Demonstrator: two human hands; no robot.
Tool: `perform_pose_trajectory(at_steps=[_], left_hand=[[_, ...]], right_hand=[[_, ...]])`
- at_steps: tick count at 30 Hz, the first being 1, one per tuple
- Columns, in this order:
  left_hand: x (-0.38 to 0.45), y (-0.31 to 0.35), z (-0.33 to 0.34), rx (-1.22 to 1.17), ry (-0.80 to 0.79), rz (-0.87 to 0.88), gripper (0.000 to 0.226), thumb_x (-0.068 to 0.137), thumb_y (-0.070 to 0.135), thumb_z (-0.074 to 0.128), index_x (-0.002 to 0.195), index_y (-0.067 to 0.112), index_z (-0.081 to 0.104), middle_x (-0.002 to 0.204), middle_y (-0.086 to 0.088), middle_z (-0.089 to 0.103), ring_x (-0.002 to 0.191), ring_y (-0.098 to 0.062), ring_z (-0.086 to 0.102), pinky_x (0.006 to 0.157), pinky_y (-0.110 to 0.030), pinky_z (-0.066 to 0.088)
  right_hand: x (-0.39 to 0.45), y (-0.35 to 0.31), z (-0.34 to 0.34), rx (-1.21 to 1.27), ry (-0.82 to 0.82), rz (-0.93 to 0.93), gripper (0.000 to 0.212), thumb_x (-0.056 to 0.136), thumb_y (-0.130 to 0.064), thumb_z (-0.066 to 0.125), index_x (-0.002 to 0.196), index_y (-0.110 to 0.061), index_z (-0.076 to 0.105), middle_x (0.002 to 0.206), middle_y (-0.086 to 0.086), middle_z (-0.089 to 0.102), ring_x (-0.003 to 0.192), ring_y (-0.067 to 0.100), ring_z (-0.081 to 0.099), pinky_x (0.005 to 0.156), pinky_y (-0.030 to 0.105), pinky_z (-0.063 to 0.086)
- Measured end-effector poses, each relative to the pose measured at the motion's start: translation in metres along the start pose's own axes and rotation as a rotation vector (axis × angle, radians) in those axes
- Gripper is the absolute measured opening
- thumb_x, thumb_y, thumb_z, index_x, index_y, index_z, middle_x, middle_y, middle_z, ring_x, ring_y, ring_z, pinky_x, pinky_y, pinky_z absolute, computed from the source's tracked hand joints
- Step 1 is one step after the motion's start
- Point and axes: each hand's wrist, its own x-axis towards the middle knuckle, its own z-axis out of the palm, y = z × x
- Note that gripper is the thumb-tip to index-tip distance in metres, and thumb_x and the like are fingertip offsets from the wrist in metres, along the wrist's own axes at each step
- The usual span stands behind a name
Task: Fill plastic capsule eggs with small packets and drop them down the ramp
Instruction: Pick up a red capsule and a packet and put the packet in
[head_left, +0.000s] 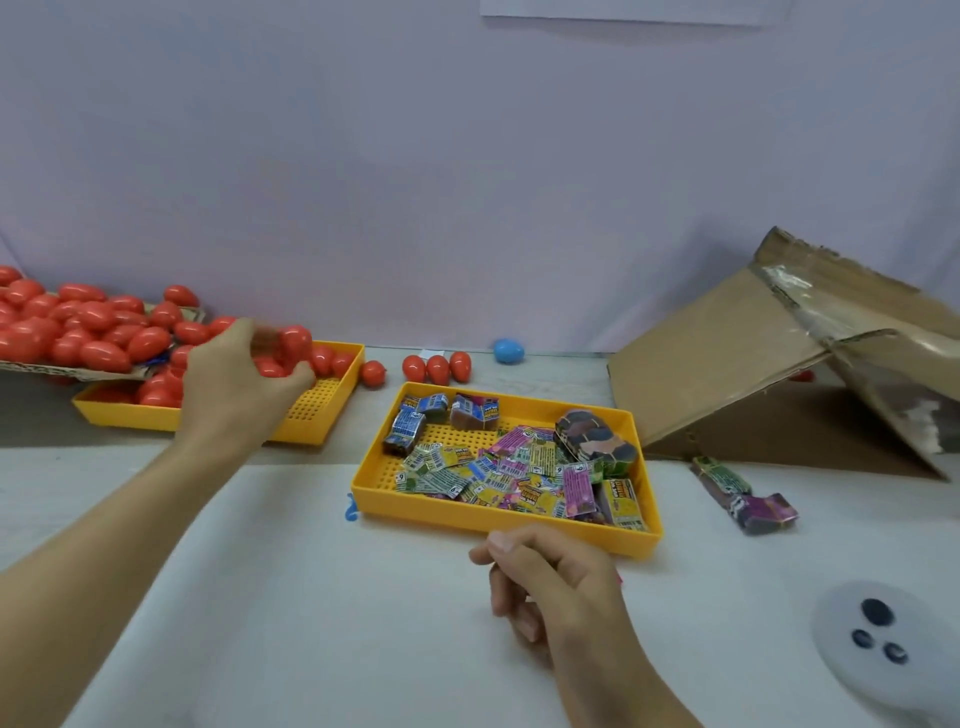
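Picking: left hand (244, 374) grips one red egg (295, 343) in the egg tray (317, 415) (ten o'clock).
Waiting: right hand (550, 577) loosely curled; contents cannot be told.
Advice: lift one egg only.

This looks like a small packing or assembly station rather than a home. A plain pale wall (467, 156) backs a white tabletop (311, 597) set out for repetitive sorting work: one yellow tray (311, 421) stocked with red plastic eggs (104, 332), another yellow tray (498, 514) heaped with little printed packets (519, 467), and a rough ramp (701, 364) taped together from cardboard at the right. A white device with dark buttons (883, 634) lies near the tabletop's edge.
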Motion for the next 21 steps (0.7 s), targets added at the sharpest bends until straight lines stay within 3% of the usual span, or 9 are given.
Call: perform_pose_trajectory(at_steps=[2,5,8,10,13,19,21], left_hand=[[-0.026,0.020,-0.002,-0.337,-0.058,-0.054,0.031,0.080,0.000,0.079,0.105,0.012,0.066,0.098,-0.004,0.073,0.091,-0.019,0.070,0.075,-0.012,0.054],[-0.086,0.045,-0.006,-0.638,-0.160,-0.039,0.041,0.077,-0.008,0.079,0.099,0.025,0.069,0.092,0.002,0.076,0.083,-0.007,0.072,0.072,-0.013,0.055],[-0.150,0.063,-0.005,-0.799,-0.324,-0.050,0.047,0.068,0.000,0.085,0.101,0.032,0.076,0.095,0.000,0.077,0.078,-0.013,0.074,0.069,-0.018,0.057],[-0.174,0.068,0.001,-0.847,-0.433,-0.026,0.047,0.069,0.004,0.078,0.105,0.035,0.078,0.098,-0.003,0.076,0.082,-0.019,0.074,0.071,-0.021,0.058],[-0.182,0.067,0.002,-0.809,-0.479,0.029,0.053,0.072,-0.003,0.070,0.111,0.032,0.076,0.106,-0.001,0.071,0.087,-0.025,0.072,0.074,-0.028,0.060],[-0.178,0.058,-0.003,-0.767,-0.511,0.060,0.055,0.076,-0.007,0.062,0.112,0.031,0.077,0.109,0.000,0.067,0.082,-0.025,0.069,0.072,-0.029,0.060],[-0.176,0.057,-0.002,-0.815,-0.510,-0.034,0.055,0.077,-0.003,0.063,0.115,0.036,0.075,0.103,-0.004,0.067,0.079,-0.026,0.069,0.071,-0.030,0.060]], right_hand=[[-0.001,0.000,0.000,-0.009,0.000,0.001,0.038,0.069,-0.053,0.068,0.078,-0.017,0.076,0.057,0.002,0.056,0.044,0.009,0.038,0.042,0.017,0.030],[-0.001,-0.001,0.002,-0.002,0.007,-0.007,0.038,0.069,-0.052,0.068,0.080,-0.017,0.076,0.057,0.002,0.056,0.044,0.010,0.038,0.042,0.018,0.030],[-0.001,-0.004,0.003,0.043,0.037,-0.011,0.038,0.067,-0.051,0.070,0.092,-0.023,0.076,0.063,0.002,0.059,0.045,0.012,0.041,0.040,0.018,0.031],[-0.002,-0.005,0.001,0.061,0.049,0.003,0.042,0.067,-0.054,0.069,0.103,-0.032,0.075,0.065,0.000,0.060,0.047,0.012,0.045,0.039,0.018,0.031],[-0.003,-0.007,-0.001,0.063,0.031,0.017,0.047,0.069,-0.057,0.068,0.108,-0.031,0.075,0.062,-0.001,0.056,0.048,0.013,0.044,0.038,0.018,0.029],[-0.005,-0.004,-0.005,-0.024,0.010,-0.028,0.033,0.075,-0.041,0.075,0.102,-0.024,0.079,0.072,0.008,0.068,0.051,0.019,0.052,0.037,0.022,0.038],[-0.003,-0.002,-0.006,0.012,0.028,-0.015,0.027,0.077,-0.032,0.074,0.102,-0.022,0.079,0.076,0.013,0.070,0.054,0.018,0.056,0.038,0.023,0.040]])
